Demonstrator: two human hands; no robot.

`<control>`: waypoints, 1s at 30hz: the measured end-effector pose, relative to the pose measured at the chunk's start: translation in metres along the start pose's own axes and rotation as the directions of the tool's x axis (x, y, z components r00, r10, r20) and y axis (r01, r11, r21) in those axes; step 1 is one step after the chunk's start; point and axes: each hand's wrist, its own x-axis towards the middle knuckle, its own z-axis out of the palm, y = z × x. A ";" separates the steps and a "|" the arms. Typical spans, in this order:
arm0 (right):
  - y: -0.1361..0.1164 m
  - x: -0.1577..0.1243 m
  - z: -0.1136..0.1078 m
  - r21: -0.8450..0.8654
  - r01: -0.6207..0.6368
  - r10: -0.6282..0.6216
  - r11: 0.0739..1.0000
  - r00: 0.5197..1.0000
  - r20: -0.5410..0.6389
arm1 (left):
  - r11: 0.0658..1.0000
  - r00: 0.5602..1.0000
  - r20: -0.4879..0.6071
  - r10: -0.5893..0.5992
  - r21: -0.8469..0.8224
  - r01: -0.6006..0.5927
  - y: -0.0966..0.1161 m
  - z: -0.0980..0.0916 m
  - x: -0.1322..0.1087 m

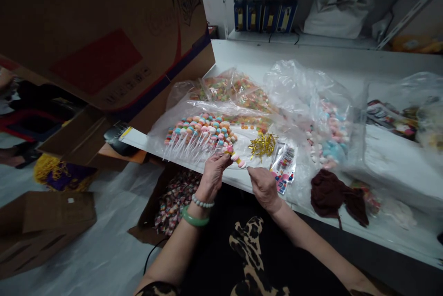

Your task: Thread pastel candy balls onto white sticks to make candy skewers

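Between my hands is a candy skewer (236, 157) of pink, yellow and white sweets. My left hand (215, 173), with a beaded bracelet and a green bangle at the wrist, pinches its far-left end. My right hand (265, 187) is closed at the other end, where the stick seems to be, mostly hidden by the fingers. Just left of them, a pile of finished candy skewers (200, 130) lies on clear plastic, white sticks pointing towards me. Gold foil twist ties (262, 145) are bunched behind my right hand, beside printed clear packets (284, 164).
A bag of small gummy sweets (235, 88) lies at the back, and a bag of pink, blue and white marshmallows (330, 129) to the right. Brown cloth (328, 194) sits near the front edge. A large cardboard box (114, 33) stands at left; a box of wrapped sweets (176, 199) is below.
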 end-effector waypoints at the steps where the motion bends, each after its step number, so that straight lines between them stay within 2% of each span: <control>1: 0.001 0.000 0.000 -0.027 0.044 -0.043 0.999 0.999 0.012 | 1.000 1.000 0.017 -0.010 0.008 0.010 -0.001 0.000 -0.001; 3: 0.004 0.001 -0.001 -0.039 0.080 -0.079 0.996 0.996 0.034 | 0.998 0.995 0.087 -0.044 0.053 0.040 0.001 -0.002 -0.001; 5: 0.007 0.001 -0.002 -0.002 0.068 -0.068 0.998 0.996 0.050 | 0.986 0.981 0.167 -0.103 0.144 0.079 0.008 -0.007 -0.001; 6: 0.008 0.001 -0.003 0.031 0.056 -0.058 0.998 0.997 0.058 | 0.975 0.976 0.174 -0.133 0.202 0.097 0.012 -0.010 0.000; 9: 0.008 0.002 -0.004 0.177 -0.014 0.000 0.984 0.997 0.076 | 0.941 0.988 0.076 -0.135 0.321 0.104 0.021 -0.016 0.003; 12: 0.002 0.007 -0.002 0.387 -0.231 0.193 0.893 0.972 0.134 | 0.933 0.999 0.033 -0.004 0.360 -0.008 0.018 -0.014 0.005; 14: -0.003 0.012 -0.001 0.518 -0.450 0.379 0.727 0.893 0.244 | 0.936 0.996 0.083 0.044 0.344 -0.070 0.012 -0.009 0.004; 16: -0.007 0.017 0.000 0.609 -0.620 0.504 0.494 0.775 0.380 | 0.952 0.988 0.151 0.021 0.300 -0.066 0.007 -0.005 0.003; 17: -0.008 0.019 -0.001 0.642 -0.667 0.535 0.378 0.724 0.436 | 0.960 0.985 0.172 -0.016 0.278 -0.033 0.006 -0.003 0.003; 19: -0.009 0.021 -0.002 0.692 -0.698 0.551 0.181 0.655 0.517 | 0.972 0.979 0.177 -0.102 0.226 0.060 0.006 -0.002 0.004; 22: -0.009 0.021 -0.002 0.701 -0.713 0.543 0.006 0.591 0.596 | 0.994 0.975 0.191 -0.111 0.041 0.105 0.011 -0.005 0.008; 25: -0.009 0.021 0.001 0.676 -0.734 0.568 -0.061 0.532 0.629 | 0.985 0.979 0.203 -0.031 -0.160 0.065 0.014 -0.007 0.011; 27: -0.008 0.021 0.004 0.672 -0.738 0.610 -0.062 0.505 0.610 | 0.981 0.983 0.181 -0.041 -0.181 0.074 0.014 -0.005 0.010; 29: -0.005 0.021 0.007 0.664 -0.748 0.654 -0.001 0.502 0.566 | 0.987 0.987 0.154 -0.043 -0.149 0.067 0.012 -0.001 0.006; 30: -0.004 0.020 0.007 0.650 -0.757 0.670 0.069 0.518 0.531 | 0.990 0.989 0.143 -0.030 -0.134 0.049 0.011 0.001 0.005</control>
